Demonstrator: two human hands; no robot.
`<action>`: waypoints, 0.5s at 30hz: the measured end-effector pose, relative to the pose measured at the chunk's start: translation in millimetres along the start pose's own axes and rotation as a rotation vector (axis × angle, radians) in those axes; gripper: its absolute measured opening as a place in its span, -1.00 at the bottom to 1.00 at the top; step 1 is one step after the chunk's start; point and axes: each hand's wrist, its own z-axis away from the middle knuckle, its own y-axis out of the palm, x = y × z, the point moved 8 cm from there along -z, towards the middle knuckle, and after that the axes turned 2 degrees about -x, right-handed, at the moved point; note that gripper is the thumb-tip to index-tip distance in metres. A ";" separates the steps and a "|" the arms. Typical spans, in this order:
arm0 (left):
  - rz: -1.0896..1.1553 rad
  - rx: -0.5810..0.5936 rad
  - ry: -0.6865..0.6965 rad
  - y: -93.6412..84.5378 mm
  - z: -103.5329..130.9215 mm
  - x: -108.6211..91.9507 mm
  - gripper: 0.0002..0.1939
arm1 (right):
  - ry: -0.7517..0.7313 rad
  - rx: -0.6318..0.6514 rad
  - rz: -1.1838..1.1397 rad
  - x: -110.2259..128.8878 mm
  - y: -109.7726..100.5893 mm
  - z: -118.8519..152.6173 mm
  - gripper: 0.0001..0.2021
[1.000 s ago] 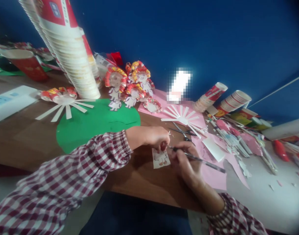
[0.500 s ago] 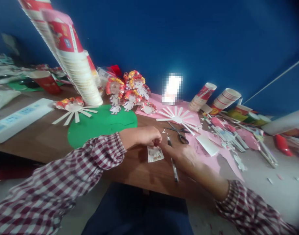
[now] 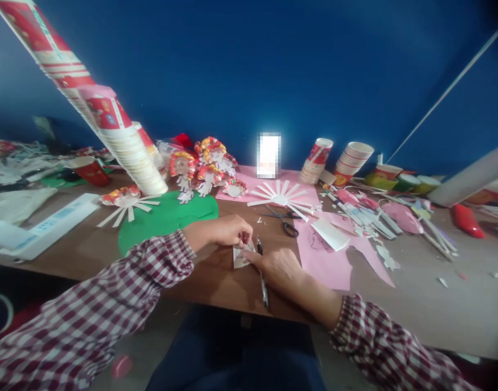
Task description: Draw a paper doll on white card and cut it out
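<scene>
A small piece of white paper with a printed drawing (image 3: pixel 241 260) lies near the table's front edge. My left hand (image 3: pixel 230 231) is closed above its top edge, fingertips pinched together; what is between them is too small to make out. From the right, my right hand (image 3: pixel 283 267) reaches in with its thumb stretched onto the paper and its other fingers curled, partly hidden. A pen (image 3: pixel 263 282) lies beside the paper, next to my right hand. Beyond it rest black-handled scissors (image 3: pixel 290 228), partly on pink paper (image 3: pixel 324 266).
A green sheet (image 3: pixel 167 217) bears paper figures with ruffled red-yellow rings (image 3: pixel 183 165). A tall leaning stack of paper cups (image 3: pixel 134 157) stands at left. White strip fans (image 3: pixel 279 198), shorter cup stacks (image 3: pixel 354 157), a glowing blurred rectangle (image 3: pixel 269 156) and paper scraps line the back and right.
The view has shifted, so the table things sit further left and lower. My right thumb has moved onto the small paper, while my left fingers have lifted slightly from it.
</scene>
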 end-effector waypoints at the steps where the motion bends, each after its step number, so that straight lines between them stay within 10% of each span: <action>1: 0.002 -0.005 -0.012 0.0 1.0 0.0 -0.79 | 0.000 -0.003 -0.004 0.4 -0.8 -0.1 -0.49; 15: -0.343 -0.423 -0.311 13.6 61.9 -41.8 -0.75 | 0.002 -0.013 -0.093 -0.7 -3.2 1.2 -0.63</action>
